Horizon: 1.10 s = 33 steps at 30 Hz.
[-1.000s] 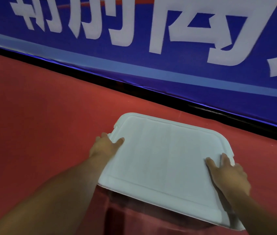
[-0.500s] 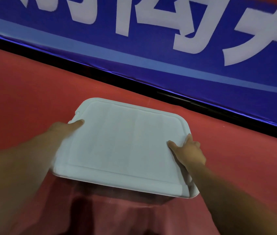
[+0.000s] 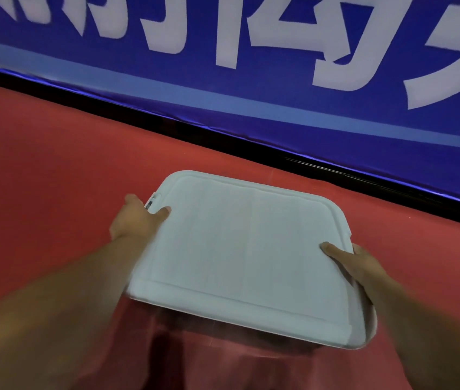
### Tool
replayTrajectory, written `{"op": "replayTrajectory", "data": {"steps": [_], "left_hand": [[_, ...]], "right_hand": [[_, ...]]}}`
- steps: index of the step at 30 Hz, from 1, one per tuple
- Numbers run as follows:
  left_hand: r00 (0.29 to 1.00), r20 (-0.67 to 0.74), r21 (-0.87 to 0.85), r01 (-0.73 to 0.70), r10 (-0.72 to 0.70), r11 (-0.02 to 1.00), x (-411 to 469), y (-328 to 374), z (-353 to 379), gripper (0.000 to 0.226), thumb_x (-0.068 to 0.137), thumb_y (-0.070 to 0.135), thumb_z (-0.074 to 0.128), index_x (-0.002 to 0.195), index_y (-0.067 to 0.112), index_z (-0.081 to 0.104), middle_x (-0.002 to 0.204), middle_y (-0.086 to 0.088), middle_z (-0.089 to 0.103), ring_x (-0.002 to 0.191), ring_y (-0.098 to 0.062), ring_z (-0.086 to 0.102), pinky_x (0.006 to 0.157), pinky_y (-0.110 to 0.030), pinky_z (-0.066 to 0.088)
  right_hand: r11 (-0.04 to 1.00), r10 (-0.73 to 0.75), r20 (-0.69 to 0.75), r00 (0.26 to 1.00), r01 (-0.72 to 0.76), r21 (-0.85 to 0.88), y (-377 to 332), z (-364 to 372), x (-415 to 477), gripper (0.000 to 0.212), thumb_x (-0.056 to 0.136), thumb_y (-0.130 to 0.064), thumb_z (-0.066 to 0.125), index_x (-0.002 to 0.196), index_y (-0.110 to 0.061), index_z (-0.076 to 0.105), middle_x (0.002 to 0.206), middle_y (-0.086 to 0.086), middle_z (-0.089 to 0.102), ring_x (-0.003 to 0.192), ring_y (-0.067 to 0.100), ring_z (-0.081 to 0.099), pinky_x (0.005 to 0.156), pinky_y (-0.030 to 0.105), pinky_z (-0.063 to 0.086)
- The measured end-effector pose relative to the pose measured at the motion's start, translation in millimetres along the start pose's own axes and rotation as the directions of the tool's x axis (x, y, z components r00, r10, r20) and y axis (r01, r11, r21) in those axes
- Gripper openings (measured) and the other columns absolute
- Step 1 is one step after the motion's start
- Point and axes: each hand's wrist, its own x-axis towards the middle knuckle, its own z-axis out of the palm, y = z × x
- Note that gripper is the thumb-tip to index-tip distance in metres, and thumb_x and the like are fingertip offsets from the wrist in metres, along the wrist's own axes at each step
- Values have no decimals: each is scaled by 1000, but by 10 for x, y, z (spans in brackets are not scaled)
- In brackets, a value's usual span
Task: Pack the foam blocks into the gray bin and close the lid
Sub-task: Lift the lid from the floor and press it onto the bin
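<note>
From the head camera, the view looks down on a pale lid (image 3: 240,249) lying flat across the top of the gray bin (image 3: 223,330), of which only a dim, see-through strip of near wall shows below the lid's front edge. The bin stands on a red cloth (image 3: 40,178) that covers the table. Behind it hangs a blue banner (image 3: 251,108) with large white characters.

The left hand (image 3: 136,218) grips the lid's left edge near the far corner, thumb lying on top and the other fingers curled under the rim, beside a small dark notch or latch. The right hand (image 3: 355,263) holds the right edge the same way, thumb on the lid and fingers wrapped down the side. Both hands are closed on the lid.

No foam blocks can be seen; they are probably inside already, though the wall is too blurred to tell. The step in hand looks like the closing itself: the lid is being set square on the rim. At the near right corner the lid seems to overhang the bin a little, so the next move likely calls for nudging it into line, then pressing down evenly along both sides until it seats.
</note>
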Motion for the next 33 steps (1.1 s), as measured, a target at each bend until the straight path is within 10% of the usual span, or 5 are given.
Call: {"op": "replayTrajectory", "data": {"steps": [8,11,16,33], "left_hand": [[999,51,39,0,-2,999,47,-5,32,83,85,65,65,135,7,34,121,-14,66,113,-37,66,82,-41,44],[999,43,93,-11,7,996,106,-49,80,87,87,68,59,140,4,35,127,-19,65,118,-40,63,91,-46,47],[996,68,191,-73,61,979,171,-82,145,77,91,71,48,128,5,59,127,-21,65,116,-42,62,91,-45,49],[982,138,150,-151,131,977,266,-191,137,74,93,70,47,134,9,51,128,-14,63,114,-38,60,86,-43,45]], "right_hand": [[1000,-10,-20,1000,10,6,-9,62,-15,73,72,-69,78,127,-24,65,105,4,73,90,31,69,89,48,54],[989,-20,-155,988,-2,-145,-34,113,-81,103,61,-86,68,146,-33,47,133,10,59,114,39,62,99,54,52],[949,-144,-301,943,46,-312,-126,211,-241,90,76,-71,68,150,-27,40,136,16,48,127,44,48,99,56,46],[967,-48,-208,977,-7,-255,-105,225,-155,90,74,-77,54,146,-27,32,122,10,64,103,40,65,89,55,55]]}}
